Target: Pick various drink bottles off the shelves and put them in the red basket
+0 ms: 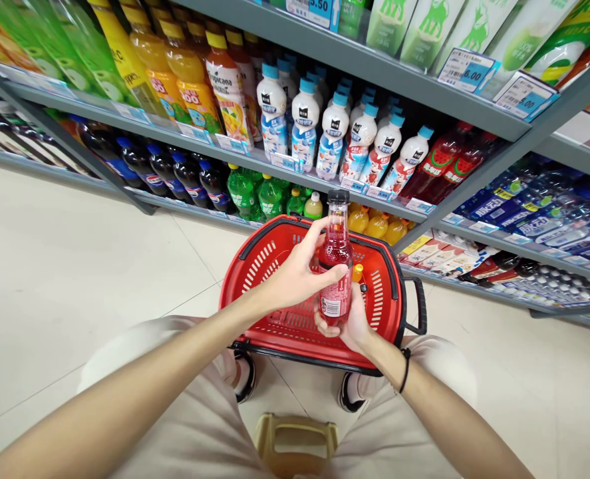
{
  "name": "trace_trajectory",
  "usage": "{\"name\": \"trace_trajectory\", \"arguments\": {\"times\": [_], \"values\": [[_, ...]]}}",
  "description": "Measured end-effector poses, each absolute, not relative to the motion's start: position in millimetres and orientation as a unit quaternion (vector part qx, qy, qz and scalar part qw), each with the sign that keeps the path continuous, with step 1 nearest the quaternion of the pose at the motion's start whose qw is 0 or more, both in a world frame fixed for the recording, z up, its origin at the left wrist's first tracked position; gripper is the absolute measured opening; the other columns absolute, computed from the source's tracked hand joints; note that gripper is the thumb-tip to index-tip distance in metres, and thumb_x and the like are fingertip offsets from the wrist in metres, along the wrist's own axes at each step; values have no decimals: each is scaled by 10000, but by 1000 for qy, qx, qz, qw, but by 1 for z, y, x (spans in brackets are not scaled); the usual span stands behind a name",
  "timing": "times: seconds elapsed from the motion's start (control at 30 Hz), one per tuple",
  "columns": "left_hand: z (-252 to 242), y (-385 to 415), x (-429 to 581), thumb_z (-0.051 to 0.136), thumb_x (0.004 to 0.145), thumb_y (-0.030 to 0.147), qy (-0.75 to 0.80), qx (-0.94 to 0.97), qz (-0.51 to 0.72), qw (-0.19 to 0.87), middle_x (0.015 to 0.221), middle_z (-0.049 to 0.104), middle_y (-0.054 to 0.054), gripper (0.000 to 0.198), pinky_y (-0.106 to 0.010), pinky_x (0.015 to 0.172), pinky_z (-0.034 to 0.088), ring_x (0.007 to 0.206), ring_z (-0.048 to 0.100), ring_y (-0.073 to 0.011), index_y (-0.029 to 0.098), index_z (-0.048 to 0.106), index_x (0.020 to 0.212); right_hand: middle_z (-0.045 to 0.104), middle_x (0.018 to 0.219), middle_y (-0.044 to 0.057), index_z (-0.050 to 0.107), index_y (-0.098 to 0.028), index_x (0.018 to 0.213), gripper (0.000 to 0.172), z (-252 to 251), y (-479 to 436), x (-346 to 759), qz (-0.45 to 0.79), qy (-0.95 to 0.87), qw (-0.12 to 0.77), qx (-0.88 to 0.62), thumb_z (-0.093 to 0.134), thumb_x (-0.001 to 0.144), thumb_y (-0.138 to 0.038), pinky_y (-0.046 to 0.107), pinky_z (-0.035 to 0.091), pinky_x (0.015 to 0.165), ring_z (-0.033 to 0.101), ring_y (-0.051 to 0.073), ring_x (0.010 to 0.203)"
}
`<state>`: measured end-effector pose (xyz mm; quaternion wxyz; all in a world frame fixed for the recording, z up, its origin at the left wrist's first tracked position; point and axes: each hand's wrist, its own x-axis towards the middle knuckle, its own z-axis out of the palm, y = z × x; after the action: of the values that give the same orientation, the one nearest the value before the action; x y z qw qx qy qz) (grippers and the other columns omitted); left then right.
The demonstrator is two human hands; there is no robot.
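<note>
A small bottle of red drink [336,256] with a black cap stands upright in both my hands, above a red shopping basket [269,256]. My left hand [295,273] wraps round its upper body from the left, thumb across the front. Cupping the base from below, my right hand [347,326] grips the bottom of the label. An orange-capped bottle [357,273] lies inside the basket, just right of the held bottle.
Shelves of drinks run across the back: orange juice bottles [189,80], white bottles with blue caps [324,133], dark cola bottles [175,173], green soda bottles [255,193]. A low stool [295,439] sits between my knees. Pale tiled floor [75,266] spreads to the left.
</note>
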<state>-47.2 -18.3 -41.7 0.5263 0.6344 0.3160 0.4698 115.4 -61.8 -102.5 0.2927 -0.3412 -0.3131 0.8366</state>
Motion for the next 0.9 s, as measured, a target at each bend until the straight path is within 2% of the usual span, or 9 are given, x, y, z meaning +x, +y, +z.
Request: {"name": "trace_trajectory", "arguments": {"times": [0.2, 0.33, 0.4, 0.47, 0.57, 0.7, 0.73, 0.8, 0.9], "values": [[-41, -19, -46, 749, 962, 390, 323, 631, 472, 525, 1279, 657, -100, 743, -400, 991, 628, 1081, 713, -235, 293, 342, 1576, 508, 504, 8, 652, -93, 965, 935, -108, -62, 119, 845, -293, 279, -349, 76, 951, -830, 229, 181, 375, 233, 92, 346], [-37, -18, -50, 804, 911, 429, 349, 639, 460, 508, 1265, 677, -92, 764, -402, 935, 628, 1084, 710, -259, 282, 400, 1543, 474, 454, -1, 664, -61, 1014, 1096, -115, -61, 124, 884, -287, 226, -292, 8, 897, -930, 238, 200, 363, 232, 100, 331], [-32, -16, -54, 766, 926, 521, 353, 642, 453, 508, 1212, 711, -93, 683, -420, 916, 619, 1033, 718, -266, 253, 481, 1486, 477, 451, 0, 663, -58, 1024, 1113, -116, -60, 125, 904, -291, 190, -250, 40, 870, -967, 238, 218, 361, 258, 104, 330], [-28, -12, -61, 624, 990, 633, 346, 636, 460, 514, 1154, 744, -103, 579, -424, 903, 607, 986, 721, -264, 214, 582, 1387, 500, 467, 10, 658, -64, 1021, 1046, -114, -58, 123, 910, -299, 171, -231, 64, 908, -919, 235, 233, 360, 283, 107, 334], [-23, -3, -74, 411, 1059, 697, 380, 653, 460, 466, 1106, 771, -117, 616, -425, 946, 571, 989, 720, -259, 171, 705, 1186, 551, 511, 32, 640, -90, 976, 888, -110, -55, 120, 894, -316, 179, -263, 60, 997, -762, 223, 239, 358, 306, 104, 342], [-27, 6, -88, 440, 1061, 677, 464, 706, 443, 300, 1258, 757, -140, 612, -431, 1095, 491, 1172, 692, -281, 149, 743, 1001, 605, 569, 36, 608, -138, 933, 696, -105, -48, 121, 832, -365, 235, -345, 115, 1064, -612, 206, 262, 373, 341, 98, 360], [-29, 8, -90, 479, 1047, 668, 479, 695, 447, 297, 1266, 756, -137, 583, -415, 1054, 517, 1148, 701, -275, 149, 741, 1002, 616, 582, 36, 605, -151, 935, 662, -103, -45, 123, 813, -383, 236, -369, 118, 1073, -577, 206, 285, 385, 364, 103, 368], [-33, 9, -89, 563, 1010, 638, 508, 657, 450, 328, 1108, 786, -108, 514, -355, 831, 569, 893, 720, -224, 154, 735, 1026, 633, 611, 37, 599, -180, 907, 609, -100, -38, 131, 756, -456, 211, -419, 133, 1087, -527, 221, 367, 448, 447, 118, 410], [-39, 8, -81, 673, 935, 564, 541, 640, 420, 348, 812, 740, -35, 426, -293, 605, 499, 597, 591, -152, 151, 716, 1027, 671, 694, 95, 570, -192, 767, 474, -98, -28, 153, 545, -635, 165, -521, 363, 1076, -486, 325, 505, 676, 646, 204, 644]]}}
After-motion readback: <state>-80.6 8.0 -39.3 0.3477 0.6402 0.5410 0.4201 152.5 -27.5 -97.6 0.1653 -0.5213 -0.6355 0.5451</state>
